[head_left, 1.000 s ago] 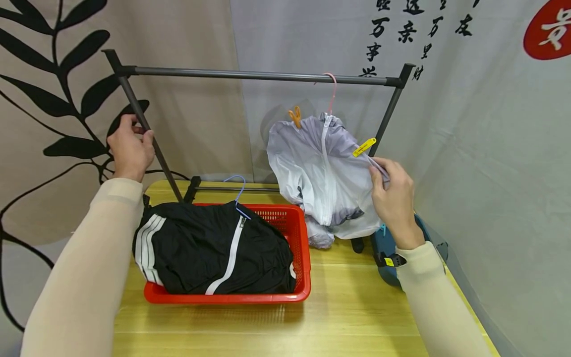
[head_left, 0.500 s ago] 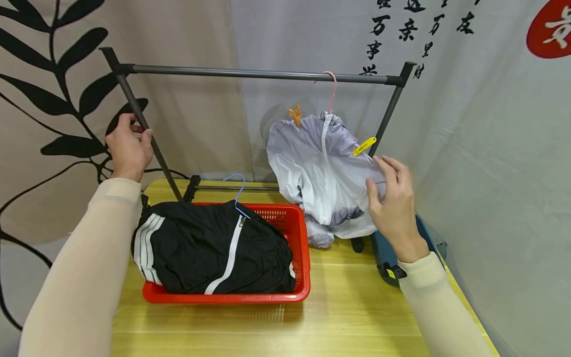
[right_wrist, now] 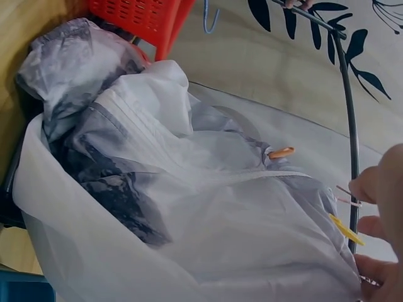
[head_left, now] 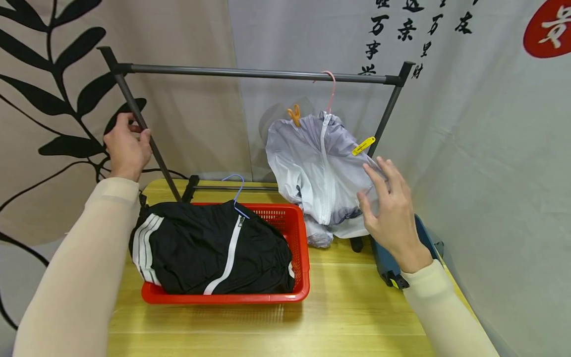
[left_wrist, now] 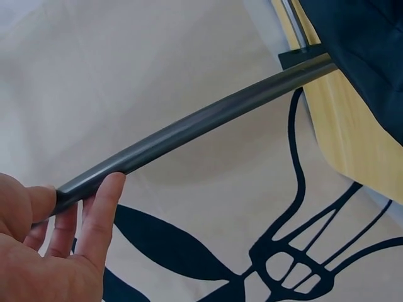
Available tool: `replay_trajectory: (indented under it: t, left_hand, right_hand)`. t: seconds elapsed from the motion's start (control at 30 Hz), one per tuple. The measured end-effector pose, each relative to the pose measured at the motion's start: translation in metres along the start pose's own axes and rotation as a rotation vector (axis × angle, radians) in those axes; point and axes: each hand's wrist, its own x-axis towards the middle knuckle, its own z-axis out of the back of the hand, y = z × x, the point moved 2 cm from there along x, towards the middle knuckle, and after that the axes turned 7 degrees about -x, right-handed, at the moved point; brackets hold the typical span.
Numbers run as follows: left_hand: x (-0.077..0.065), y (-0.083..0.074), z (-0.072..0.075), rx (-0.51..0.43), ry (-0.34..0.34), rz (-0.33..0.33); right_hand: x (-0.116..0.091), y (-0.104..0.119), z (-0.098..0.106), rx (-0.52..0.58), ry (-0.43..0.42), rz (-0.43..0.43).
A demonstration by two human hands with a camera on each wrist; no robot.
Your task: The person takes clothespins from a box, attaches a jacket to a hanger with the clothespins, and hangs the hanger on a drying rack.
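Observation:
A grey and white zip jacket [head_left: 303,163] hangs on a pink hanger [head_left: 332,91] from the top bar of a dark metal clothes rack [head_left: 214,72]. An orange clothespin [head_left: 294,115] clips one shoulder and a yellow clothespin [head_left: 364,146] the other. At the jacket's right side is my right hand [head_left: 394,220], fingers spread and relaxed, overlapping the sleeve in the head view. My left hand [head_left: 127,151] holds the rack's left post [left_wrist: 189,129] between thumb and fingers, as the left wrist view shows. The jacket's lower back is hidden.
A red basket [head_left: 223,298] on the wooden table [head_left: 357,317] holds a black jacket [head_left: 187,248] with white stripes and a blue hanger [head_left: 241,186]. Behind my right wrist stands a blue bin [head_left: 384,258]. A printed cloth [head_left: 192,124] forms the backdrop.
My right hand has let go of the grey and white jacket's sleeve edge, and its fingers have spread. The left hand keeps its hold on the post.

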Motion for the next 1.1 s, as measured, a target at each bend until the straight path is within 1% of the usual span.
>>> replay_trajectory:
  t: [0.13, 0.27, 0.33, 0.5, 0.67, 0.83, 0.9, 0.97, 1.1]
  left_hand:
    - [0.000, -0.003, -0.001, -0.008, 0.023, 0.002]
    - [-0.002, -0.003, -0.004, 0.001, 0.081, 0.033]
    - [-0.005, 0.000, -0.005, 0.014, 0.104, 0.051]
    - [-0.014, 0.009, -0.004, 0.055, 0.153, 0.050]
    - [-0.021, 0.014, 0.004, 0.134, 0.244, 0.044]
    - [-0.029, 0.013, 0.013, 0.218, 0.357, 0.081]
    - [-0.033, 0.012, 0.016, 0.248, 0.392, 0.091]
    - [-0.038, 0.009, 0.018, 0.265, 0.428, 0.082]
    - [-0.051, 0.005, 0.019, 0.287, 0.488, 0.023]
  right_hand:
    - [-0.003, 0.004, -0.001, -0.008, 0.003, 0.026]
    - [-0.006, 0.008, -0.003, -0.025, 0.009, 0.052]
    - [-0.008, 0.011, -0.005, -0.040, 0.019, 0.064]
    - [-0.011, 0.016, -0.008, -0.074, 0.037, 0.093]
    - [-0.013, 0.021, -0.011, -0.088, 0.049, 0.124]
    - [-0.015, 0.028, -0.013, -0.063, 0.057, 0.154]
    - [-0.015, 0.030, -0.015, -0.045, 0.057, 0.164]
    - [-0.016, 0.032, -0.017, -0.027, 0.072, 0.163]
    - [-0.017, 0.037, -0.021, 0.010, 0.117, 0.162]
